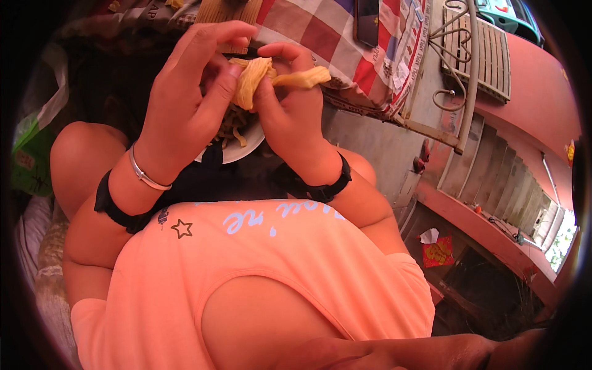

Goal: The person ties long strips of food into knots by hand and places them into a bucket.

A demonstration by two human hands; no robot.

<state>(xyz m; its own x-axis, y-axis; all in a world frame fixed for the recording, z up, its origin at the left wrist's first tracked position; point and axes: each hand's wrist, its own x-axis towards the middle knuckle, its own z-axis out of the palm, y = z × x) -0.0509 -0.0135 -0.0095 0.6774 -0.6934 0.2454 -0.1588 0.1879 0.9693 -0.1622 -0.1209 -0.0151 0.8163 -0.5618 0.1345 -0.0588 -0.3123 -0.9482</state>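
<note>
My left hand (185, 88) and my right hand (296, 106) meet in front of my chest, both gripping a yellow, wrinkled, folded strip (252, 83) of what looks like dried or pickled food. One end of it sticks out past my right hand's fingers. Thumbs and fingertips pinch the folded middle. Beneath the hands, at my lap, is a white bowl or plate (245, 149) partly hidden by them. Thin brownish shreds (231, 127) lie in it.
A checkered cloth (314, 27) covers a metal-framed surface ahead, with a phone (367, 23) on it. A wooden piece (226, 11) lies beyond my hands. Left is a green plastic bag (32, 162). To the right are a curled metal rail (469, 92) and stairs (499, 162).
</note>
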